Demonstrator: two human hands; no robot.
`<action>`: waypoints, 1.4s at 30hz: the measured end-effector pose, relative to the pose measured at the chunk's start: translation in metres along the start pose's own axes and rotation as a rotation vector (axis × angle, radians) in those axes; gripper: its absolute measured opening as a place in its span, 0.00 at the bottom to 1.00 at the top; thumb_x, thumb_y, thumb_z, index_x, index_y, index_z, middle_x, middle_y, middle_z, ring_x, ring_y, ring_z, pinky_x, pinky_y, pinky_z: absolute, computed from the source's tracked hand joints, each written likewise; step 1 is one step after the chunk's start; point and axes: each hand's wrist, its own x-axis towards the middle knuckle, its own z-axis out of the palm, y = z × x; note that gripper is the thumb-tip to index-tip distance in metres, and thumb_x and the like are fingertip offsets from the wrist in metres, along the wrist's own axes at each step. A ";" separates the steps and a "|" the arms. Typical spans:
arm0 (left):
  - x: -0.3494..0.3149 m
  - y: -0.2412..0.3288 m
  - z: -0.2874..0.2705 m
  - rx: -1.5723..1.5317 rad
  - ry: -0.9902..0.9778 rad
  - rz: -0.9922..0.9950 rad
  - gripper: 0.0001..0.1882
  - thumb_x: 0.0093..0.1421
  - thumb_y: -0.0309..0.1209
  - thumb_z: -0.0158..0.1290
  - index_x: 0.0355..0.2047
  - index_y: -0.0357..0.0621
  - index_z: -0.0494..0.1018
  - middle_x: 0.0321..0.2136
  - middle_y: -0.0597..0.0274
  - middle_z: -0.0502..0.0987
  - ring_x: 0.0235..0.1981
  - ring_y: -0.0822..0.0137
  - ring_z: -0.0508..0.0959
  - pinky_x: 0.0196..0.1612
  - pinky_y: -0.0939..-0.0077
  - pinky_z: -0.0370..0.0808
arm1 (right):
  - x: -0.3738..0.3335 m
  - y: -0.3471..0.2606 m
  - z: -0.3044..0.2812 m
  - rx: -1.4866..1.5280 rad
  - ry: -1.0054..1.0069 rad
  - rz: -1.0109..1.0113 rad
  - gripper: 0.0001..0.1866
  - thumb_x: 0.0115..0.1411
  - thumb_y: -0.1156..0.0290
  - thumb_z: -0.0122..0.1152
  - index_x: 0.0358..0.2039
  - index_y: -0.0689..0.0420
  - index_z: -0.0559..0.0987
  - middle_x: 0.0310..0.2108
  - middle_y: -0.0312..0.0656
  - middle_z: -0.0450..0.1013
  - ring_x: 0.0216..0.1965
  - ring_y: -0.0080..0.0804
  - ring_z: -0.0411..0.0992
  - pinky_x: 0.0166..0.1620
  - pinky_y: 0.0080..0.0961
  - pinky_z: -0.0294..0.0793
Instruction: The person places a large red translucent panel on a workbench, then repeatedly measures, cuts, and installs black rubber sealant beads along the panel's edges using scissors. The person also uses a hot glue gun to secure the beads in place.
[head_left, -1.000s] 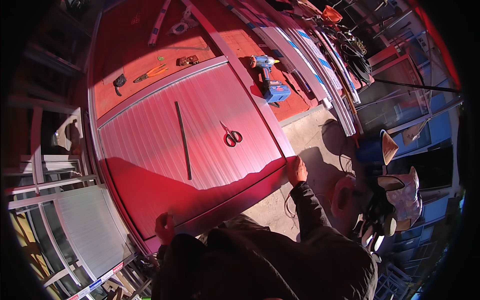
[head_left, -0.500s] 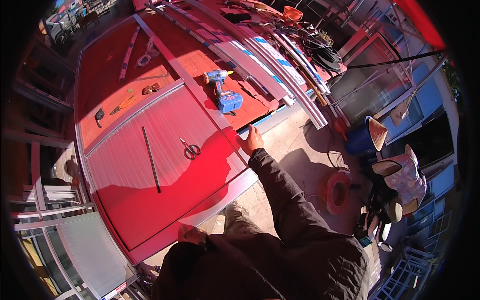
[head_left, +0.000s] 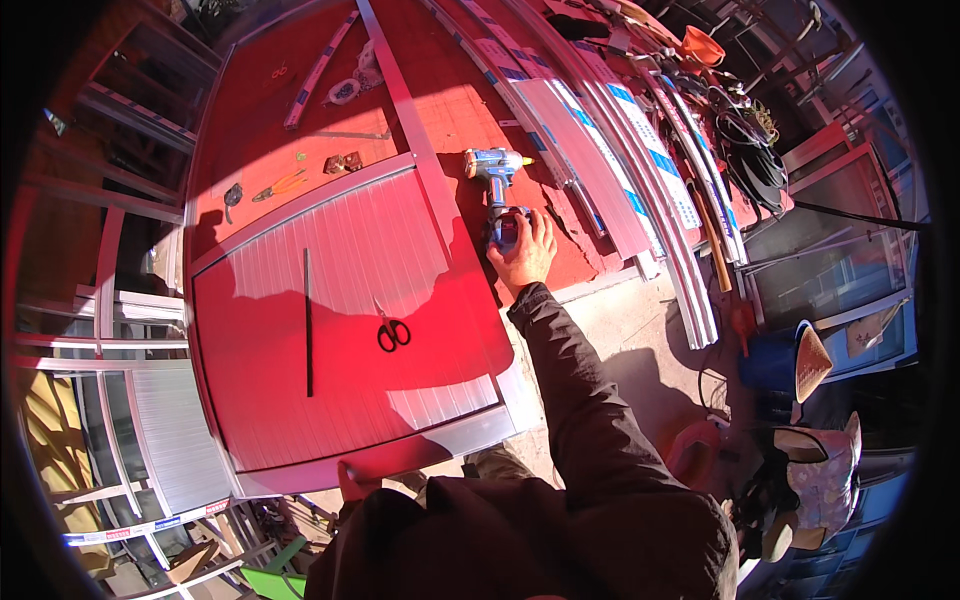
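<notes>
My right hand [head_left: 528,256] reaches over the red-covered table and is closed around the battery end of a blue cordless drill [head_left: 497,168], thumb on one side and fingers on the other. The drill lies on its side. My left hand [head_left: 350,482] is at the near edge of a framed ribbed panel [head_left: 260,400]; its fingers are mostly hidden by the sleeve and shade. On the panel lie black-handled scissors [head_left: 392,332] and a thin black strip [head_left: 308,325].
Long metal profiles [head_left: 600,150] run along the table's right side, some overhanging its edge. Beyond the panel lie pliers [head_left: 280,186], a tape roll [head_left: 344,92] and a small dark tool [head_left: 232,198]. Black cable [head_left: 755,165] is coiled far right; a blue bucket [head_left: 770,362] stands on the right.
My right hand has moved from the panel's right edge forward onto the drill's battery. The view has turned, so everything sits differently in it. The scissors and strip stay on the panel.
</notes>
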 end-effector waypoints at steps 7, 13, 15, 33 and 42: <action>0.013 -0.001 -0.003 -0.010 0.071 0.041 0.23 0.66 0.55 0.48 0.49 0.52 0.74 0.48 0.61 0.79 0.48 0.55 0.79 0.50 0.50 0.79 | -0.002 0.090 -0.047 -0.079 -0.055 0.008 0.33 0.49 0.66 0.67 0.58 0.50 0.73 0.62 0.50 0.64 0.65 0.52 0.58 0.64 0.47 0.61; -0.026 0.007 0.033 -0.006 -0.089 0.159 0.19 0.69 0.47 0.46 0.51 0.49 0.71 0.48 0.59 0.78 0.46 0.55 0.80 0.45 0.55 0.82 | -0.136 0.178 -0.073 0.212 -0.365 0.262 0.20 0.53 0.62 0.66 0.45 0.59 0.82 0.44 0.51 0.79 0.45 0.45 0.78 0.52 0.36 0.76; -0.067 0.018 0.061 0.030 -0.168 0.275 0.18 0.69 0.44 0.47 0.51 0.46 0.71 0.48 0.58 0.78 0.47 0.56 0.79 0.48 0.55 0.81 | -0.208 0.201 -0.081 0.222 -0.464 0.307 0.20 0.53 0.63 0.64 0.44 0.62 0.82 0.42 0.53 0.80 0.47 0.44 0.79 0.52 0.35 0.76; -0.326 0.172 0.248 0.366 -0.916 0.759 0.28 0.70 0.36 0.38 0.64 0.28 0.55 0.66 0.37 0.60 0.66 0.42 0.62 0.70 0.44 0.59 | -0.486 0.221 -0.070 0.403 -0.798 0.549 0.16 0.52 0.62 0.66 0.37 0.60 0.86 0.35 0.46 0.83 0.39 0.36 0.80 0.46 0.32 0.77; -0.351 0.170 0.270 0.464 -0.962 0.853 0.28 0.71 0.36 0.38 0.65 0.29 0.53 0.67 0.37 0.56 0.68 0.42 0.59 0.69 0.45 0.60 | -0.457 0.215 -0.041 0.359 -0.838 0.475 0.17 0.53 0.60 0.65 0.37 0.60 0.86 0.34 0.46 0.82 0.39 0.36 0.80 0.46 0.32 0.77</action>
